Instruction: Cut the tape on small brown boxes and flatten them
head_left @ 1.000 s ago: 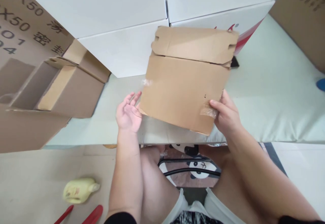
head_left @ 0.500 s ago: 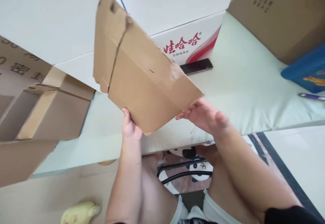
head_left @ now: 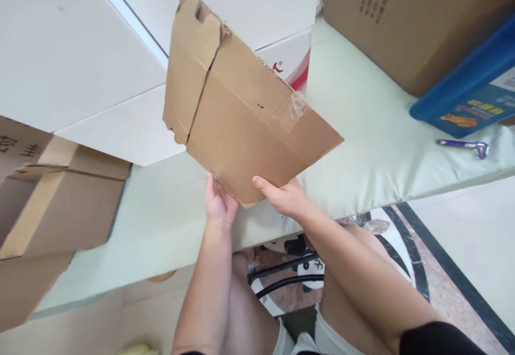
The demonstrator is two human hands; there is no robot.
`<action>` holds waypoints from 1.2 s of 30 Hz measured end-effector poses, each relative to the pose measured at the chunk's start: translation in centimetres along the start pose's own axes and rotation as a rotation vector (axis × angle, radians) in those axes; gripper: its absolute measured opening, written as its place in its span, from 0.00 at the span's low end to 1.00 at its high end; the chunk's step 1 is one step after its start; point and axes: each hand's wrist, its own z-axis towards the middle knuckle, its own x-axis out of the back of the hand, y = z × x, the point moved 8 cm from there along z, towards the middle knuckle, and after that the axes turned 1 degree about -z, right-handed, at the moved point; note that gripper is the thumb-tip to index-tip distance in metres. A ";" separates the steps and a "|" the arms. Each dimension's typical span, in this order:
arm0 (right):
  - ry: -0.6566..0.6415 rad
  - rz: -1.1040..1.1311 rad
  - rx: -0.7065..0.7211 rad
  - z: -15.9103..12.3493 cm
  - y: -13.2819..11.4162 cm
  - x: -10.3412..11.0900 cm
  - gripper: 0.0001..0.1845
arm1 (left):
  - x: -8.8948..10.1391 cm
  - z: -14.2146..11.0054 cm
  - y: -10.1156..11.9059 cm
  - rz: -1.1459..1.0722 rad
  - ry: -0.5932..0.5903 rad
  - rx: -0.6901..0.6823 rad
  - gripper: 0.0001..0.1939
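I hold a flattened brown cardboard box (head_left: 241,113) tilted above the pale green table top (head_left: 362,146). It has a folded flap at its upper left and a strip of clear tape near its right side. My left hand (head_left: 219,205) grips its lower left edge, fingers behind the board. My right hand (head_left: 284,197) pinches the bottom corner, thumb on the front face. Both hands are closed on the cardboard, close together near the table's front edge.
Large white boxes (head_left: 120,60) stand behind the cardboard. An open brown carton (head_left: 60,210) lies at the left, a big brown carton (head_left: 402,22) at the back right. A blue box (head_left: 466,92) and a purple tool (head_left: 462,145) lie at the right. A black-framed stool (head_left: 285,280) stands below.
The cardboard has swung from upright and square to tilted, its flap now at the upper left. My right hand moved from the right edge to the bottom corner, beside my left hand.
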 end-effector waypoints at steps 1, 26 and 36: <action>0.011 0.023 -0.003 0.3 -0.1 0.3 0.32 | 0.0 0.1 0.1 -0.015 -0.009 -0.002 0.22; 0.731 -0.285 -0.026 6.0 4.9 15.8 0.20 | -6.7 -1.0 -1.2 0.569 -0.164 0.134 0.20; 0.504 -0.486 -0.157 8.0 4.6 15.6 0.33 | -26.5 0.7 -5.3 1.412 -0.658 -0.039 0.22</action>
